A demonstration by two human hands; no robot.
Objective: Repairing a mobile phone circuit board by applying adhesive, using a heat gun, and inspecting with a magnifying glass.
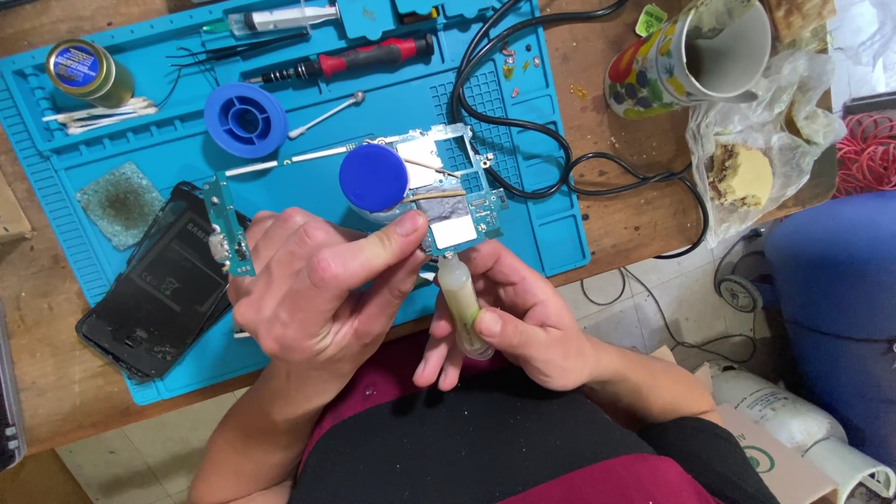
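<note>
Presently, the left hand (313, 289) pinches the edge of a phone circuit board (446, 201), holding it just above the blue silicone repair mat (84, 159). The right hand (523, 322) is closed around a small syringe (462, 308) of pale paste, its tip touching the board's lower edge. Judged step: applying paste to the board. The next move calls for a steady board and light, measured pressure on the syringe. A dismantled phone (159, 289) lies near.

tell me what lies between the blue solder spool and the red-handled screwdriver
In the head view a cotton swab lies slantwise on the blue mat between the blue solder spool and the red-handled screwdriver, touching neither.
</note>
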